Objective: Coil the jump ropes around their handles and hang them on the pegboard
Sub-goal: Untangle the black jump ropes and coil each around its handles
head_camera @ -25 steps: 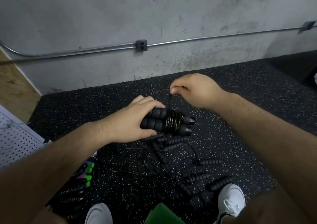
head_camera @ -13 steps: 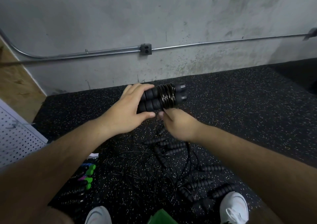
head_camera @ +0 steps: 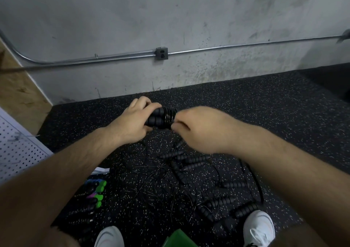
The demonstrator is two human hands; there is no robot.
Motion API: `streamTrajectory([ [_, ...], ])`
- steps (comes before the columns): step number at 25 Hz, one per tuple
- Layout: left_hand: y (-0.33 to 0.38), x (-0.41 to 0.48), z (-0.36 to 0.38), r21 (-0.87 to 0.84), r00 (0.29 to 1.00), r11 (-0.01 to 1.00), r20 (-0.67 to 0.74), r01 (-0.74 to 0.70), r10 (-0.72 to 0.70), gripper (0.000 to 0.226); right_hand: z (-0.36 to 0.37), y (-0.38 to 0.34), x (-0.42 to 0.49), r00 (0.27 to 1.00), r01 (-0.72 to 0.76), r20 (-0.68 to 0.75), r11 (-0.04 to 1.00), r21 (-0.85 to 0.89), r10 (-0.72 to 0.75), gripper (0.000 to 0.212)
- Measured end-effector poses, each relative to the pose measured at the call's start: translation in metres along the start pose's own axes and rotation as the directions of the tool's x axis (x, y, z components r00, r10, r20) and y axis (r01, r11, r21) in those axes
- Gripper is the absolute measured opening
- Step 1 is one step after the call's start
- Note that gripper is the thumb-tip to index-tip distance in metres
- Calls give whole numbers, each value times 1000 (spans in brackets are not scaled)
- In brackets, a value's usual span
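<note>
Viewing from the head camera, looking down past both forearms at a black speckled rubber floor [head_camera: 265, 104]

Left hand [head_camera: 132, 121]: fingers wrapped over the top and thumb underneath, gripping a pair of black foam handles [head_camera: 156, 117] held side by side, roughly level, above the floor and near the foot of the wall. The grip covers the left ends of the handles.

Cord [head_camera: 169, 114]: thin, black and glossy, wound in tight turns around the middle of both handles, just right of the left hand's fingers.

Right hand [head_camera: 197, 127]: back of hand towards the camera, fingers curled in tight, thumb and fingertips pinching the cord at the right edge of the windings. It hides the right ends of the handles. The two hands are close but not touching.

Loose jump ropes [head_camera: 189, 171]: a tangled heap of black ribbed handles and thin cords on the floor below the hands, between them and the shoes.

Left of the heap: a few more handles with green ends [head_camera: 99, 187], one with a purple tip.

Pegboard [head_camera: 17, 148]: white, perforated, at the left edge of the frame, well apart from the hands.

Other items: white shoes [head_camera: 258, 226] at the bottom edge, a green object [head_camera: 178, 239] between them, cut off by the frame. Grey concrete wall [head_camera: 170, 10] with a metal conduit [head_camera: 236, 46] and an outlet box [head_camera: 162, 53]
</note>
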State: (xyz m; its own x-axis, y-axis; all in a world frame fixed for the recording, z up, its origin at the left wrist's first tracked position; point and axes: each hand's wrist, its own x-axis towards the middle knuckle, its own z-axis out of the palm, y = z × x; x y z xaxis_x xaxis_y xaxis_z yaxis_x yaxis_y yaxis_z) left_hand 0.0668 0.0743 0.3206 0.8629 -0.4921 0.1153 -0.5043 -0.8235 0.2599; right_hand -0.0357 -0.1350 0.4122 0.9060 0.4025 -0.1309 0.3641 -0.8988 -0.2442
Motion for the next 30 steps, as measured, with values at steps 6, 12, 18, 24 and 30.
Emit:
streamTrajectory([
  [6,27,-11,0,-67,983,985,77,-161,166,74,-11,51,16,925,-10,-370,965,-263,-91,30],
  [12,62,-32,-17,-239,940,921,75,-307,332,63,-6,89,26,933,1,-356,990,-142,-52,24],
  [18,75,-40,-39,-334,967,912,-168,-239,193,67,36,72,23,978,-141,-9,690,710,209,26],
  [24,42,-15,-29,-118,966,990,-257,-71,39,70,92,10,35,991,-91,10,600,795,137,39],
  [30,15,2,-18,23,984,1000,-177,-21,25,73,64,-24,23,992,-112,104,874,473,71,23],
])
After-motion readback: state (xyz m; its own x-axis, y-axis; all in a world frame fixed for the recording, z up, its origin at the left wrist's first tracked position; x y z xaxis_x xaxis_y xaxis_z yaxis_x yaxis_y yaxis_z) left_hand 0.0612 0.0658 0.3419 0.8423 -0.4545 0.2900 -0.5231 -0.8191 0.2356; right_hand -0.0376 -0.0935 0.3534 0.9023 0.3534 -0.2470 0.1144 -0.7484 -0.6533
